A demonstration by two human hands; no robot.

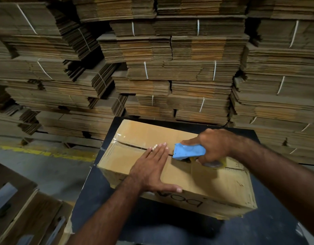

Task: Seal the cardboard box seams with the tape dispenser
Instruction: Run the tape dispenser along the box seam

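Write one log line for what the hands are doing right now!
step: taping top seam | left hand: flat on box | right hand: gripping blue tape dispenser on seam | tape: far part covered

Dim warm light, dark corners, wide-angle bowing at edges; motion blur on right hand; glare on tape.

Cardboard stacks close behind box

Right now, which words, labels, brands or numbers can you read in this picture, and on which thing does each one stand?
"bo": large dark letters on the near side of the cardboard box, seen upside down; the rest is cut off by the left hand and blur.
Small dark marks near the box's right edge: too blurred to read.
Blue tape dispenser in the right hand: no readable text.
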